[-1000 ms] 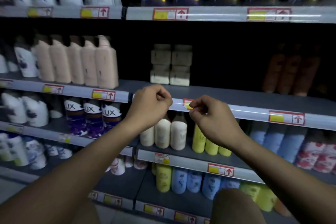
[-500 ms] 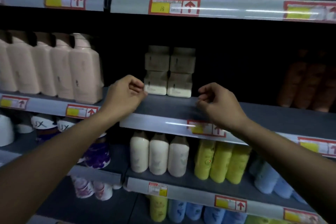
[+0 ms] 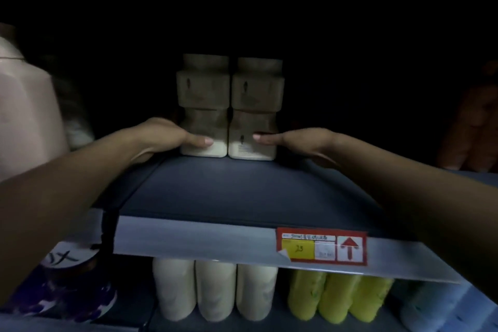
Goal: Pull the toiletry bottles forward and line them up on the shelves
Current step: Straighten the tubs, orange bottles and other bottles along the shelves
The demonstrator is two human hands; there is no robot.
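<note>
Two stacks of squat cream bottles stand side by side far back on the dark blue shelf, each stack two high. My left hand wraps the left lower bottle from its left side, thumb lying across the front. My right hand wraps the right lower bottle from its right side, thumb across its front. The upper bottles sit on top, untouched. My fingers behind the bottles are hidden.
A tall pink bottle stands at the left of the same shelf, dim orange bottles at the right. A red and yellow price tag sits on the shelf edge. Below are cream bottles, yellow-green bottles and a purple bottle.
Both hands left the shelf-edge label strip and reached deep into the shelf, closing round the two lower cream bottles. The view moved in closer.
</note>
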